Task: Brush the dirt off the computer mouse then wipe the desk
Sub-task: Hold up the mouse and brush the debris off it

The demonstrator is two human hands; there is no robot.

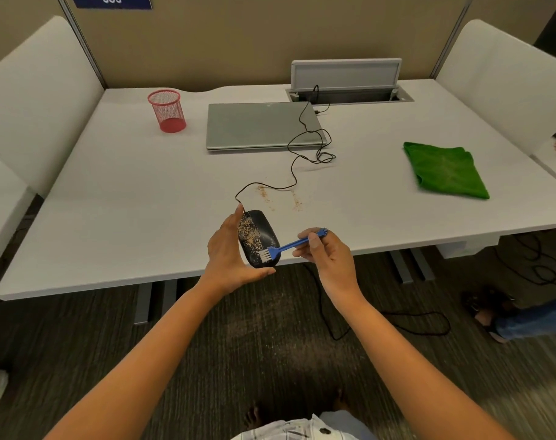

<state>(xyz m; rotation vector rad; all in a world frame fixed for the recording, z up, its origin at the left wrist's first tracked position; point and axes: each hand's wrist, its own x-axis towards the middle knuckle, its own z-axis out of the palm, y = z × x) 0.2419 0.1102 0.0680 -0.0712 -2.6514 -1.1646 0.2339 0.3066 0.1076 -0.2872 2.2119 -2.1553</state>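
My left hand (229, 252) grips a black wired computer mouse (262, 231), lifted and tilted over the front edge of the white desk (143, 201). Tan grit covers the mouse's left side. My right hand (326, 254) pinches a small blue brush (289, 246) by its handle, with the white bristles touching the mouse's lower end. Two streaks of brown dirt (281, 198) lie on the desk just beyond the mouse. A folded green cloth (445, 169) rests on the desk to the right.
A shut grey laptop (261, 125) lies at mid-desk with the mouse cable (305, 144) looped across it. A red mesh cup (168, 111) stands back left. An open cable hatch (346, 87) sits at the back. Another person's foot (489, 309) shows on the right.
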